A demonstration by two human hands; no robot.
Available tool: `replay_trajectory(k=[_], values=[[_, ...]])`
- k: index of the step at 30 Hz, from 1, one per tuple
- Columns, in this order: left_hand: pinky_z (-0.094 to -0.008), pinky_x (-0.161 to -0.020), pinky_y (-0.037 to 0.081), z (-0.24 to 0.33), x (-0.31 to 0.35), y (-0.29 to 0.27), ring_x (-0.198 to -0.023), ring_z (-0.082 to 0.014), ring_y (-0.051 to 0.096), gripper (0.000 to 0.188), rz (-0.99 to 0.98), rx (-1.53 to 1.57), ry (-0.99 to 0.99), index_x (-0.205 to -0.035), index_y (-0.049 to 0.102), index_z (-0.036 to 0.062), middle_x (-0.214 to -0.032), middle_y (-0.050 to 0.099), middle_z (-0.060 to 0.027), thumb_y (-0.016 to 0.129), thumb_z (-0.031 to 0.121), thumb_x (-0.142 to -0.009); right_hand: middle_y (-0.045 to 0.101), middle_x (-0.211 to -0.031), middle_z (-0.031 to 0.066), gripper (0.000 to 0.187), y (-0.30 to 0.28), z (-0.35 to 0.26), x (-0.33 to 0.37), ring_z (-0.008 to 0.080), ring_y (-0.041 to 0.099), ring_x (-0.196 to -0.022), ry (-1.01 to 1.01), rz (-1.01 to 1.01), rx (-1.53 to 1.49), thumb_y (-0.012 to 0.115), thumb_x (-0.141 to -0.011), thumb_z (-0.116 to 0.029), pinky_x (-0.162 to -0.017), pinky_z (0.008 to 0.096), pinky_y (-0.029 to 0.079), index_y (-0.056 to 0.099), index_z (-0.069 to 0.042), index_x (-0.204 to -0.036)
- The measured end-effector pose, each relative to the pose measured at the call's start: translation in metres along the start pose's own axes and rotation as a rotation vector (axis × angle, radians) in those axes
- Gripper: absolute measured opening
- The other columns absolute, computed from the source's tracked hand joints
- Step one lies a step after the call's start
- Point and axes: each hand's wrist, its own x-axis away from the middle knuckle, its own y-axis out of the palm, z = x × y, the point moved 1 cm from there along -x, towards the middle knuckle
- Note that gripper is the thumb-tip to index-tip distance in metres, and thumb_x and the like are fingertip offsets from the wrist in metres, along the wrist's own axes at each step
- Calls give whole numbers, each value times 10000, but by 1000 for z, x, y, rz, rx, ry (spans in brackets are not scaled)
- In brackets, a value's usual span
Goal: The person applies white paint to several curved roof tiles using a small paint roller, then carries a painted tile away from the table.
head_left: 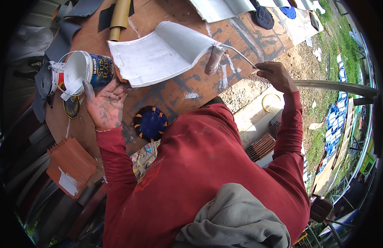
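Observation:
A curved roof tile [154, 56], coated in white paint with a bare terracotta edge, lies tilted over the brown board [175, 97]. My left hand [105, 106] is palm up at its near left corner, fingertips reaching beneath the edge, thumb spread away; grey paint smears the palm. My right hand [278, 75] grips the bent wire handle of a paint roller. Its white-covered roller head [215, 59] is at the tile's right end. Left of the tile, just beyond my left hand, a blue paint bucket [101, 70] tips on its side, its white-coated mouth facing left.
Stacked terracotta tiles [71, 165] are at the lower left. A round dark blue lid [151, 123] lies near the board's front edge. White-painted tiles [224, 8] line the far side, beside a grey cloth bundle [264, 17]. A metal bar [336, 85] stands beyond my right wrist.

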Motion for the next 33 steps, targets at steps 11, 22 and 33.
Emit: replay_trajectory(k=[11,22,33], values=[[-574,-1054,414,8,-3,1,-1194,-486,546,945,82,10,-2,-850,615,-245,-1390,480,-382,394,664,-982,532,-710,-48,496,37,20,17,50,471,-631,144,40,-394,678,-947,-440,-538,230,383,700,-10,-1192],[-600,-1053,404,8,-2,14,-1198,-483,538,932,113,13,6,-751,612,-198,-1432,445,-366,395,683,-968,617,-729,-29,479,42,55,43,53,552,-654,247,88,-492,755,-885,-440,-540,230,455,740,-39,-1147],[-467,-1052,414,10,-5,4,-1039,-311,554,1018,-78,74,-42,-1376,356,-241,-1243,570,-293,467,674,-945,675,-789,11,497,5,-13,-30,76,563,-660,-64,-68,-252,724,-907,-433,-574,252,463,719,-20,-1183]])
